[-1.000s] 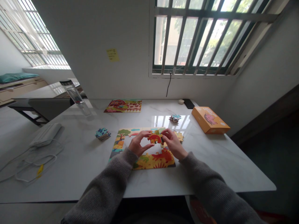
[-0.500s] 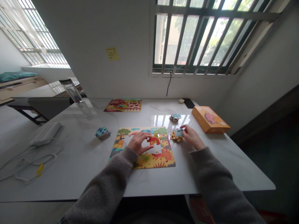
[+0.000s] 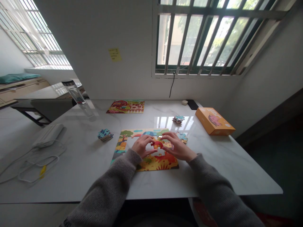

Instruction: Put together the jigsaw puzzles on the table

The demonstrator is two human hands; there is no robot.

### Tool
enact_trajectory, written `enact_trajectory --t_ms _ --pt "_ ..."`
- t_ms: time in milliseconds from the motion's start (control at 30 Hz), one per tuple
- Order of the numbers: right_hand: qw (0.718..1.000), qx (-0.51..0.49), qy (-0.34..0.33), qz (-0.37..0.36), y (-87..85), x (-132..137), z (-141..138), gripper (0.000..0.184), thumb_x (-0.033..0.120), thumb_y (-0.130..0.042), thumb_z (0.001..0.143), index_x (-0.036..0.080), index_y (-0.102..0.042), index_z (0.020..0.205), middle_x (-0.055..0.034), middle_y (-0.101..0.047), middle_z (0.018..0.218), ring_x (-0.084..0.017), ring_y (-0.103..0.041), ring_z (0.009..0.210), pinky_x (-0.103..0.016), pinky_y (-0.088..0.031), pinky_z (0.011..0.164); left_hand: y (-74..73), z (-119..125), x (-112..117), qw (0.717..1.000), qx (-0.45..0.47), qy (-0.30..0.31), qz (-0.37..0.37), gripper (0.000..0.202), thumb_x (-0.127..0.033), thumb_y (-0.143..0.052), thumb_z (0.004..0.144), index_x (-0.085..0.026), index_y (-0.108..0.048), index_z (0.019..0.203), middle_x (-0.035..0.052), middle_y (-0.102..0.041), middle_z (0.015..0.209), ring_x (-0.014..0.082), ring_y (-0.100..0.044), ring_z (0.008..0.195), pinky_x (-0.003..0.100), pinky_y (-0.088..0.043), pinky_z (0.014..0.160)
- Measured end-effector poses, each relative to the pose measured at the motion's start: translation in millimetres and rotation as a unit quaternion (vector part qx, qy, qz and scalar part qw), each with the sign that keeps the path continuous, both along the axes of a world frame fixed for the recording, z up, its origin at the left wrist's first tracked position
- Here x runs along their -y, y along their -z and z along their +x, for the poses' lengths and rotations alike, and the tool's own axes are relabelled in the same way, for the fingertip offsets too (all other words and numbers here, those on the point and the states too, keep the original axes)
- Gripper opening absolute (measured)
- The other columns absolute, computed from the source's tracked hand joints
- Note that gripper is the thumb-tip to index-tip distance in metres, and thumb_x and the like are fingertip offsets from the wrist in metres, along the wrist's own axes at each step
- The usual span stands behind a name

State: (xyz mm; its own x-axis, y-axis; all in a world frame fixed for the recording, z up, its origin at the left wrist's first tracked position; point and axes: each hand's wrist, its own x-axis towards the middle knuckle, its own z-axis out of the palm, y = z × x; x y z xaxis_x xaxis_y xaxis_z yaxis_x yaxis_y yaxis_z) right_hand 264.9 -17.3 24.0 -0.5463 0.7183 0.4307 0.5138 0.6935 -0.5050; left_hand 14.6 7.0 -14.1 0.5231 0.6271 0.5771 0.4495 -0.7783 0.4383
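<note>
Two puzzles (image 3: 121,143) — three piece stacks (image 3: 105,135), one orange box (image 3: 214,120), one bottle (image 3: 77,96).

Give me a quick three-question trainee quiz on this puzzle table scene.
1. True or false: the orange box lies on the table, on the person's right side.
2. The left hand and right hand meet over: A) a mug B) a red puzzle piece C) a keyboard.
3. Fill in: the yellow sticky note is stuck on the ___.
Key: 1 true; 2 B; 3 wall.

Left hand (image 3: 142,145) and right hand (image 3: 178,147) sit close together, palms down, fingers loosely curled.
</note>
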Motion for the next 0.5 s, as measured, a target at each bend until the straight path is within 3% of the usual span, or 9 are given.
enact_trajectory --t_ms 200,333,500 --pt "0.999 0.031 -0.019 0.004 7.0 2 0 0.027 0.028 -0.068 0.091 0.025 -0.059 0.116 -0.0092 -0.059 0.123 -0.026 -0.052 0.116 -0.044 -0.048 0.1 -4.6 1 3 0.999 0.028 0.035 -0.019 0.025 -0.04 -0.074 0.084 -0.019 -0.062 0.092 0.0108 -0.067 0.108 0.0231 -0.065 0.097 0.038 -0.053 0.089" --pt "0.998 0.059 -0.024 0.011 12.9 3 2 0.032 0.033 -0.071 0.089 0.024 -0.06 0.117 -0.0085 -0.062 0.117 -0.025 -0.053 0.112 -0.042 -0.048 0.099 -6.6 2 5 0.996 -0.022 0.061 -0.055 0.025 -0.039 -0.074 0.083 -0.019 -0.063 0.092 0.0091 -0.067 0.105 0.0239 -0.063 0.097 0.038 -0.051 0.089" --pt "0.995 0.094 -0.012 0.011 19.4 8 3 0.029 0.037 -0.073 0.087 0.024 -0.065 0.112 -0.0075 -0.063 0.109 -0.025 -0.053 0.107 -0.041 -0.046 0.099 -5.1 1 5 0.994 -0.056 0.058 -0.07 0.014 -0.018 -0.054 0.088 -0.019 -0.065 0.096 0.0079 -0.066 0.102 0.0231 -0.059 0.099 0.039 -0.049 0.093"
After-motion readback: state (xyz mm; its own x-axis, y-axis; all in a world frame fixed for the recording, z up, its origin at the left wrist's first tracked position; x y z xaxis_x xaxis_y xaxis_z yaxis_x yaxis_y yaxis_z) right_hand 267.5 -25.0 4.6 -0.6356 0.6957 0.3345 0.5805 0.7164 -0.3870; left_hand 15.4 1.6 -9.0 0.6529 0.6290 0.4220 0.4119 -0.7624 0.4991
